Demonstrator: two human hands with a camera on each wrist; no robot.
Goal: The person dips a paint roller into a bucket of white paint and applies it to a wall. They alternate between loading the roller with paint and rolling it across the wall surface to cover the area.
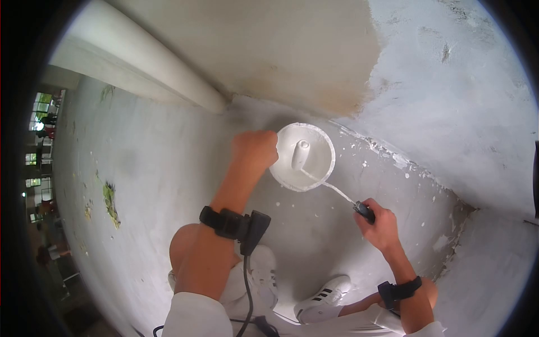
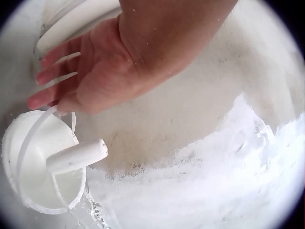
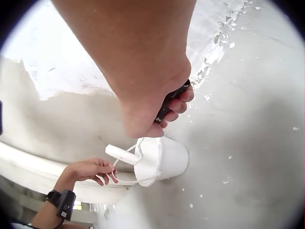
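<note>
A white bucket (image 1: 332, 163) with pale liquid inside stands on the grey floor. The left hand (image 1: 255, 149) is at its rim; in the left wrist view that hand (image 2: 102, 71) pinches the bucket's thin handle (image 2: 28, 138) between thumb and forefinger, the other fingers extended. A white-coated paint roller (image 1: 301, 154) lies within the bucket opening, and in the left wrist view the roller (image 2: 78, 155) is tilted across the rim. The right hand (image 1: 383, 226) grips the roller's black grip (image 1: 364, 212), to the lower right of the bucket. In the right wrist view its fingers (image 3: 180, 106) curl round the grip.
Behind the bucket rises a wall (image 1: 292, 56), part beige and part whitish. A thick pale pipe (image 1: 151, 56) runs along the upper left. White flecks dot the floor by the wall's base. Green debris (image 1: 110, 202) lies at left, and the person's shoes (image 1: 324, 297) are below the bucket.
</note>
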